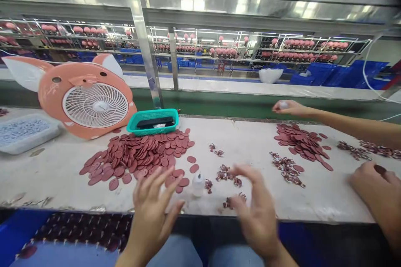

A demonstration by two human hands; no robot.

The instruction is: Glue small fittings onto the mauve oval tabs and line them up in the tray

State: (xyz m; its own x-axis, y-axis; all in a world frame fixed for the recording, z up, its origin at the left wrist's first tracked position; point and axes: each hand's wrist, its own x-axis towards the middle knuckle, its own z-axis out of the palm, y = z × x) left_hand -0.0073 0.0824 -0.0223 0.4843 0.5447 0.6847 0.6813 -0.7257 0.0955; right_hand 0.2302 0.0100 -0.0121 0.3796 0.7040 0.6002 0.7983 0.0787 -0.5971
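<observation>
My left hand (153,208) hovers at the near edge of the table, its fingers spread and nothing held. Just beyond its fingertips lies a wide heap of flat, oval, dark red pieces (142,154). Between my hands stands a small white bottle (198,184) with a thin, needle-like tip. My right hand (258,212), slightly blurred, is held with thumb and fingers apart and no object visible in it. Close to its fingers are small clumps of brownish-red bits (224,172), too small to make out well.
A coworker's hand (290,107) holds a small white object at right; another hand (374,183) holds a dark oval piece. Near them lies a second red heap (300,139). A teal basket (152,132), pig-shaped fan (90,131) and white tray (31,144) stand left.
</observation>
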